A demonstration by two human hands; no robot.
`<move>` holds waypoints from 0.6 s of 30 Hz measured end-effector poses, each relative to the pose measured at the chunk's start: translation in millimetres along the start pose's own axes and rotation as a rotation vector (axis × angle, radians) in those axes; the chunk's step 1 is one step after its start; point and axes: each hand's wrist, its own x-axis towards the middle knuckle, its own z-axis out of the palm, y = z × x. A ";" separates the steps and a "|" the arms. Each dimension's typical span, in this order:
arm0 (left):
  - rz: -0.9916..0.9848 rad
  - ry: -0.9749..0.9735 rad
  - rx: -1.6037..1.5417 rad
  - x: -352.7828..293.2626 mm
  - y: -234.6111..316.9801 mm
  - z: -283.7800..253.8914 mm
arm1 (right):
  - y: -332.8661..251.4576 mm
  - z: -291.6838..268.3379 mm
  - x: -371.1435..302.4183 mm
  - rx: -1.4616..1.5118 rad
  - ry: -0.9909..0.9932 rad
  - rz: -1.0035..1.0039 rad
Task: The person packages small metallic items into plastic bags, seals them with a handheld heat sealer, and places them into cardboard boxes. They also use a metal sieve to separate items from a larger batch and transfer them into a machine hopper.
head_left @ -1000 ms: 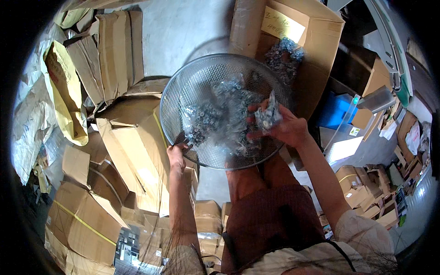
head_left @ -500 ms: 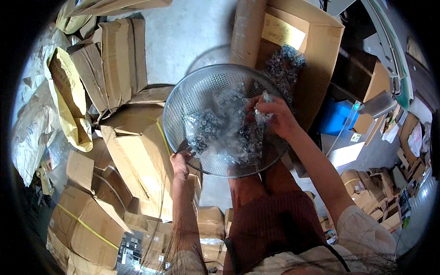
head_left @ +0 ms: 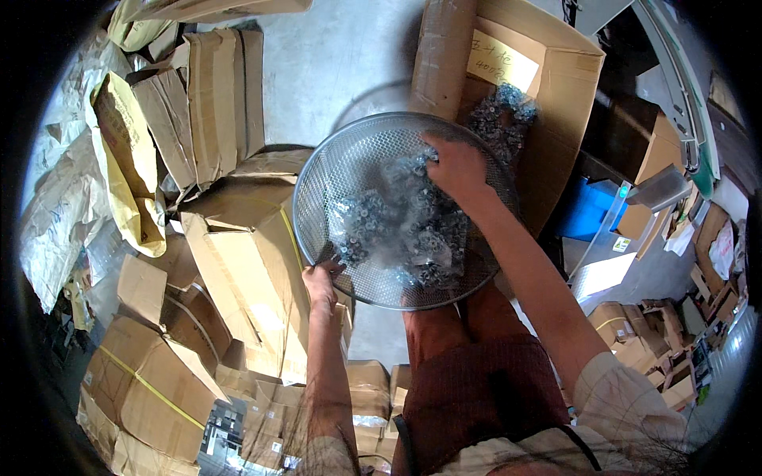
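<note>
Holding the round mesh basket (head_left: 316, 181) above the legs (head_left: 434, 332), the left hand (head_left: 321, 285) clutched its rim! Silvery metal bits (head_left: 361, 226) lay heaped, blurry; the right hand (head_left: 460, 167), fingers half-hidden, showed no readable grip.

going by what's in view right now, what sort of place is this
Probably a storeroom or small packing workshop: boxes are piled around, small shiny parts lie in a mesh basket, and an open carton holds similar ones.
</note>
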 end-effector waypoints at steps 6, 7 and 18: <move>0.031 0.014 -0.020 2.1 -2.5 2.4 | -8.3 0.3 6.6 -0.059 -0.023 0.065; 0.056 0.026 -0.090 6.5 -3.7 3.8 | -8.3 1.4 7.7 -0.057 0.011 0.024; 0.039 0.051 -0.054 19.8 -26.7 -10.2 | 12.4 -88.9 -61.4 0.987 0.424 -0.091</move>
